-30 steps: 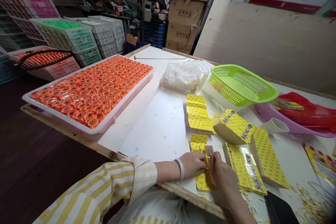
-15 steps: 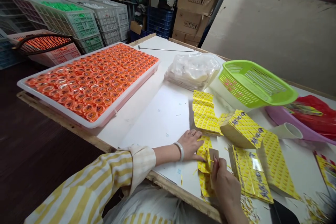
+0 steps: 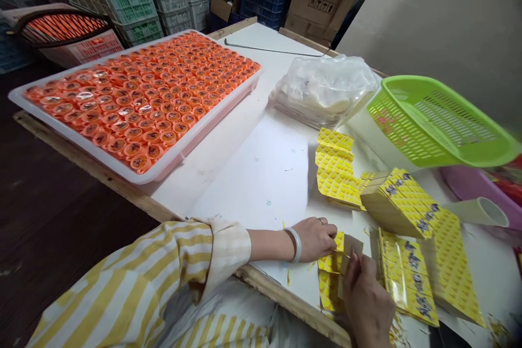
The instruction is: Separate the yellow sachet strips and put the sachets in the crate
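My left hand (image 3: 313, 238), with a pale bangle and a ring, is closed at the left side of a yellow patterned card sheet (image 3: 329, 285). Its fingertips pinch one end of a thin yellow strip (image 3: 341, 253). The strip runs across to my right hand (image 3: 367, 291), whose fingers are closed round a card piece (image 3: 351, 244) with its plain grey-brown back showing. My right fingers partly hide that piece. Right of this hand lies a flat stack of yellow cards (image 3: 403, 277) with dark markings. Beyond it stands a thicker yellow card block (image 3: 402, 196), and farther up a folded yellow card stack (image 3: 334, 166).
A white tray (image 3: 163, 174) full of orange round-topped pieces fills the table's left. A clear plastic bag (image 3: 322, 89), a green basket (image 3: 440, 119), a purple basin (image 3: 460, 185) and a pale cup (image 3: 485, 212) stand behind the cards. Yellow scraps lie at the lower right.
My left hand lay spread on the yellow sheet; its fingers are now drawn together on the thin strip. My right hand still grips the card piece. The camera view has shifted downward.
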A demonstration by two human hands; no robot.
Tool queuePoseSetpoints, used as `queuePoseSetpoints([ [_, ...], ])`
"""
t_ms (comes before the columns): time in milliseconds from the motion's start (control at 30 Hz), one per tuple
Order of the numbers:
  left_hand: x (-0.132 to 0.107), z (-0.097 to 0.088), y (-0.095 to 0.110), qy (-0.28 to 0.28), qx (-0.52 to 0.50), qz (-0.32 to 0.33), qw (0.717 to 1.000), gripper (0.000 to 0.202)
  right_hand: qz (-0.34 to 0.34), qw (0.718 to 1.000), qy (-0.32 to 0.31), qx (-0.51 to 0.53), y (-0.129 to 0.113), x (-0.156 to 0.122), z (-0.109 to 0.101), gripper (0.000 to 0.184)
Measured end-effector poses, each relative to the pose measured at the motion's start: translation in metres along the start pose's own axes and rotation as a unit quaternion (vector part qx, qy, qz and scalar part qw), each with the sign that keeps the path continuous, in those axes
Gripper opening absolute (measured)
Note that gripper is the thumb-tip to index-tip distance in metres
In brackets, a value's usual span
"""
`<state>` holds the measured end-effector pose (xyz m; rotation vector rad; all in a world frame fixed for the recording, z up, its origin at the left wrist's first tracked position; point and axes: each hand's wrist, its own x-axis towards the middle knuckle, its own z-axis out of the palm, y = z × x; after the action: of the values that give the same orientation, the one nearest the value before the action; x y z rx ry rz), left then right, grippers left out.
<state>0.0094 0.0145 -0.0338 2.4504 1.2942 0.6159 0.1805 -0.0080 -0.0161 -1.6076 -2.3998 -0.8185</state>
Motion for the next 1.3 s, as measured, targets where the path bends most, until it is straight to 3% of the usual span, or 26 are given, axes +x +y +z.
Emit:
queuePoseSetpoints([
  [367, -0.001, -0.001, 0.001, 0.005, 0.027, 0.029, 0.999, 0.02, -0.001, 0.999, -0.038, -0.003, 0.003, -0.001, 0.005, 0.037],
  [567, 0.001, -0.012, -0.002, -0.031, -0.028, 0.012, 0.999, 0.017, -0.036, 0.977, -0.207, -0.021, 0.0, 0.019, -0.009, 0.026],
  [633, 0.001, -0.017, -0.003, -0.051, -0.052, 0.005, 0.997, 0.014, -0.034, 0.97, -0.238, -0.029, 0.0, 0.023, -0.011, 0.022],
  [833, 0.001, -0.024, -0.002, -0.088, -0.08, -0.032, 0.992, 0.016, -0.092, 0.966, -0.24, -0.032, 0.0, 0.023, -0.01, 0.02],
  [1100, 0.002, -0.022, -0.003, -0.078, -0.102, -0.026, 0.991, 0.01, -0.112, 0.959, -0.259, -0.034, -0.003, 0.029, -0.016, 0.02],
  [1167, 0.001, -0.021, -0.002, -0.063, -0.124, -0.041, 0.989, 0.017, -0.1, 0.95, -0.294, -0.033, -0.006, 0.033, -0.02, 0.018],
  [1300, -0.002, -0.021, -0.002, -0.047, -0.143, -0.052, 0.987, 0.06, -0.059, 0.937, -0.342, -0.029, -0.012, 0.037, -0.024, 0.018],
])
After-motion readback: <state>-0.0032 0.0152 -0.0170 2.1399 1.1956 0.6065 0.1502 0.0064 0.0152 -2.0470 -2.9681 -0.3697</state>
